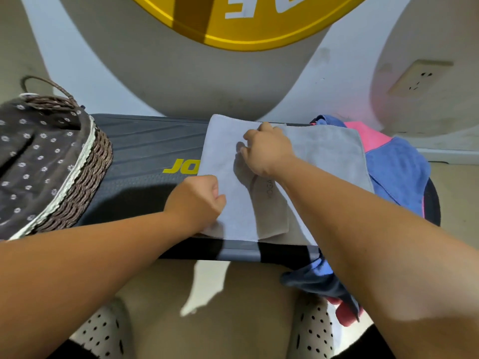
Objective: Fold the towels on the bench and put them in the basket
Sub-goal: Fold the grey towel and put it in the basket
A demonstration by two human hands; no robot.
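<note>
A grey towel [324, 151] lies partly folded across the dark bench [145, 151], one flap doubled over its left half. My left hand [199, 200] is curled at the towel's near left edge and pinches the cloth. My right hand [267, 151] sits on the middle of the towel near the fold, fingers bent and gripping the fabric. A brown woven basket [85, 177] with a dark flowered lining stands on the bench's left end. A heap of blue and pink towels [399, 172] lies at the right end, partly under the grey one.
A wall with a socket [417, 79] rises behind the bench, with a yellow round sign [259, 22] above. A blue and pink cloth [337, 291] hangs off the bench's near right edge. My slippers [103, 332] are on the tan floor below.
</note>
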